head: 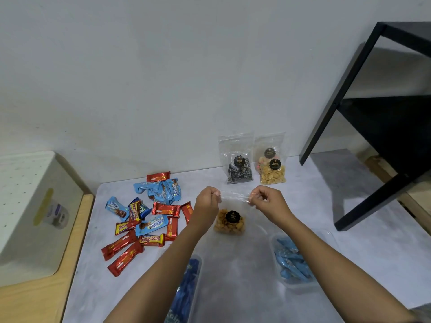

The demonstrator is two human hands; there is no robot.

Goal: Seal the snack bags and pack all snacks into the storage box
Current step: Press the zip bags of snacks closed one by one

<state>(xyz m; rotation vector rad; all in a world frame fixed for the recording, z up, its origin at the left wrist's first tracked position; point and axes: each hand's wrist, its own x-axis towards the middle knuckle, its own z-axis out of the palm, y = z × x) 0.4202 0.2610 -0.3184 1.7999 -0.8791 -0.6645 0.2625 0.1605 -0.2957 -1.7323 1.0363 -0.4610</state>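
A clear zip bag of golden snacks (229, 223) with a black round label stands upright at the table's middle. My left hand (207, 201) pinches the left end of its top strip. My right hand (267, 200) pinches the right end, and the strip is stretched between them. Against the back wall stand two more clear bags, one with dark swirl biscuits (239, 170) and one with pale nuts (272, 170). A clear storage box (235, 276) lies below my arms, with blue packets along its left (184, 290) and right (292, 264) sides.
Loose red and blue wrapped bars (149, 217) are scattered on the left of the white table (349, 229). A white perforated box (30, 206) sits on a wooden surface at far left. A black shelf frame (373, 127) stands at the right.
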